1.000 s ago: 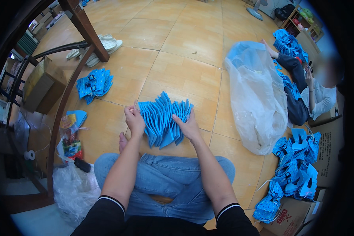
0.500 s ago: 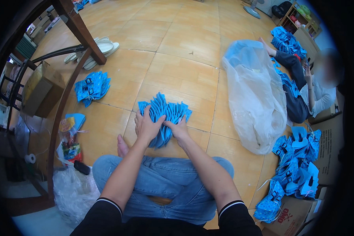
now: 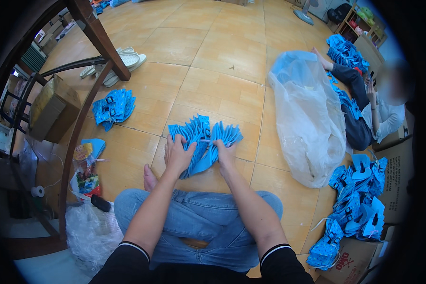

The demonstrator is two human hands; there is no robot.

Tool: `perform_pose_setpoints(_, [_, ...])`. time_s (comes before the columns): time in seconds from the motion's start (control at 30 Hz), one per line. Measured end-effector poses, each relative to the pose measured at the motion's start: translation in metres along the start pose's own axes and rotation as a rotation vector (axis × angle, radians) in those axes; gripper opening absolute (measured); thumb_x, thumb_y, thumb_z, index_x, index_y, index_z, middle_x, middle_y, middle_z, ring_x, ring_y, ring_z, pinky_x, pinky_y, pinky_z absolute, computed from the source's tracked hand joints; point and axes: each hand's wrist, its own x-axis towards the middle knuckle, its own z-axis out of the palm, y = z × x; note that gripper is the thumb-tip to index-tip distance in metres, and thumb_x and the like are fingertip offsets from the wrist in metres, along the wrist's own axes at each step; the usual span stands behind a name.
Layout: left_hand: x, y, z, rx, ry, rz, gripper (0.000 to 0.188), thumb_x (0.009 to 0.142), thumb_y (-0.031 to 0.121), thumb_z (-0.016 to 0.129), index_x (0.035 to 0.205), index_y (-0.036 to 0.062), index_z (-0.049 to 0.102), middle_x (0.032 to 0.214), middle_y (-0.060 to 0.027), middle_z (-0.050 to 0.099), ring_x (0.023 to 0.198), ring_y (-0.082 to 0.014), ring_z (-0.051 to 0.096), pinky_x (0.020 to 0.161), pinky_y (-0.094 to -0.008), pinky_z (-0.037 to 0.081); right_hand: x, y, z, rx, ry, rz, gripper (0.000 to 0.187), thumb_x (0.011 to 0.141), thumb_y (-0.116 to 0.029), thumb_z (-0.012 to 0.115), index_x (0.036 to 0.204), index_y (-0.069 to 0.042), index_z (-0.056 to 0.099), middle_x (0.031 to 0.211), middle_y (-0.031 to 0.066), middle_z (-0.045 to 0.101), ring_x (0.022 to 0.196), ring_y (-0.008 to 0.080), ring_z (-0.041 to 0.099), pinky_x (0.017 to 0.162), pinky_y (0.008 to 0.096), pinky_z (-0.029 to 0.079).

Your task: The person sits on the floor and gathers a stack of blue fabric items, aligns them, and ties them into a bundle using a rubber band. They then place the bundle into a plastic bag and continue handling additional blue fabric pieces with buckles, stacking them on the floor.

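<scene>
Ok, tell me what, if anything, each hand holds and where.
The left hand holds the larger bunch of thin flat blue patterned pieces by its near left part; the right hand holds the smaller matching bunch by its near end.

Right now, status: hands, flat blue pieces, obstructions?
Left hand holding larger bunch of flat blue pieces; right hand gripping smaller bunch, far ends parted. Translucent white plastic bag off right, untouched.

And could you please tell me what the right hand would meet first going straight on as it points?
The right hand would first meet the blue bunch it is touching; beyond that, probably the tiled floor, though depth is unclear.
</scene>
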Motion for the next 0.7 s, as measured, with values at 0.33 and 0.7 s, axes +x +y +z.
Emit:
perform_pose_setpoints(0.33, [-0.012,0.008,-0.003,0.008,-0.071,0.108,0.047,0.071,0.045,0.076,0.077,0.0050,0.052,0.089,-0.0149,0.054,0.089,-0.0340,0.054,0.077,-0.0422,0.045,0.024,-0.004,-0.011,-0.173,-0.150,-0.097,0.074,0.068,-0.012,0.073,0.130,0.003,0.035,0.116,0.0141,0.057,0.106,0.0217,0.056,0.093,0.0330,0.044])
perform_pose_setpoints(0.7, [0.012,-0.042,0.008,-0.342,-0.039,-0.049,0.038,0.080,0.028,0.073,0.098,0.0023,0.052,0.082,-0.0109,0.063,0.069,-0.0191,0.059,0.062,-0.0319,0.048,0.004,-0.029,-0.032,-0.261,-0.264,0.202,0.055,0.088,-0.045,0.060,0.123,-0.003,0.051,0.112,0.0143,0.060,0.102,0.0234,0.059,0.086,0.0353,0.047])
